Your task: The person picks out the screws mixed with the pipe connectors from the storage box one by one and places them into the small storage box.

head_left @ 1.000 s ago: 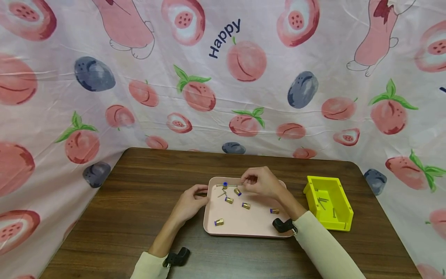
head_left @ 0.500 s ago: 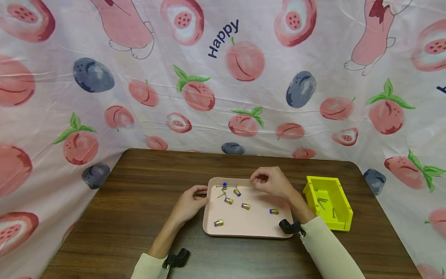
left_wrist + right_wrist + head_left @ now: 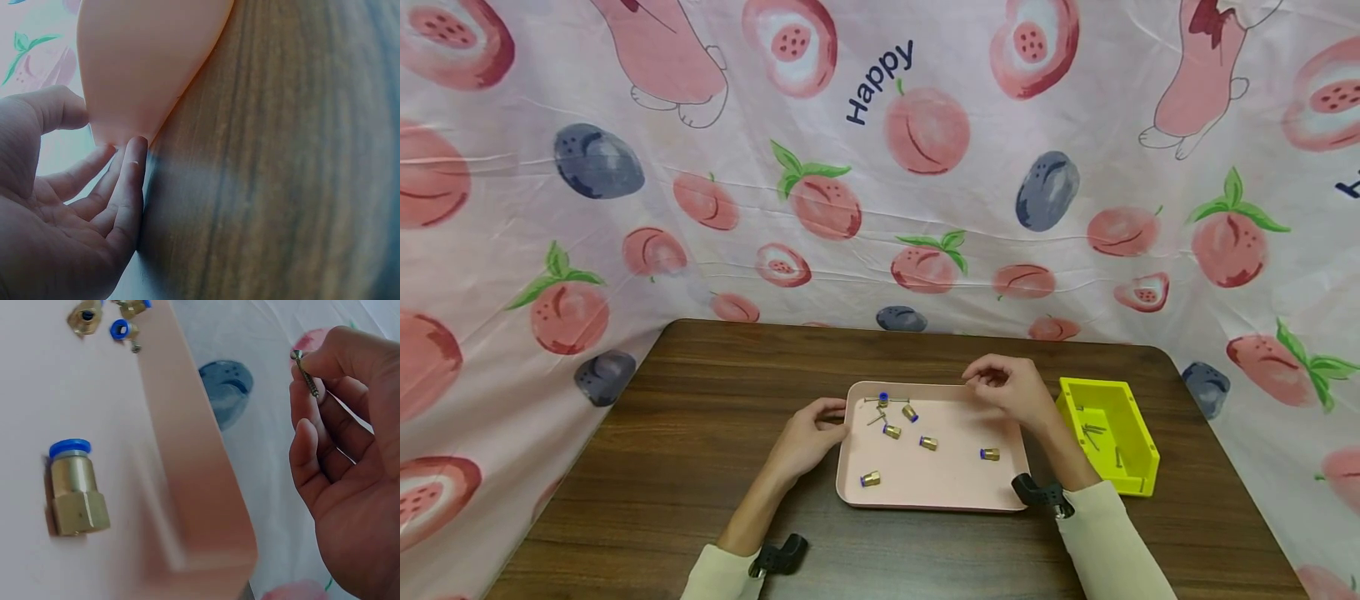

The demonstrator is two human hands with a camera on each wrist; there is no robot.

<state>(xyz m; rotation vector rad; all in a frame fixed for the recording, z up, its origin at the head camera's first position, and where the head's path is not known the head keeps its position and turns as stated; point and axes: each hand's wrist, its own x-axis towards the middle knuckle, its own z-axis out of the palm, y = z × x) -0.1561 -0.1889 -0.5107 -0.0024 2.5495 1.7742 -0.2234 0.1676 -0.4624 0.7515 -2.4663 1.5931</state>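
In the right wrist view a small brass-coloured screw (image 3: 306, 375) is pinched between the thumb and forefinger of my right hand (image 3: 350, 431). From the head, that right hand (image 3: 1011, 392) is over the far right corner of the pink tray (image 3: 940, 483). My left hand (image 3: 808, 433) rests against the tray's left side, thumb at the rim and fingers fairly straight along the wall (image 3: 144, 69). Several brass push-in fittings with blue collars lie in the tray, one fitting (image 3: 990, 454) to the right. Several more screws (image 3: 878, 415) lie near its far left corner.
Right of the tray stands a yellow bin (image 3: 1138, 442) with several screws (image 3: 1093, 431) inside. Both tray and bin are on a dark wooden table (image 3: 722, 367). A fruit-printed cloth (image 3: 850, 275) hangs behind and at the sides.
My right hand has moved to the right, from over the tray's far middle to its far right corner. The left hand has stayed at the tray's left side.
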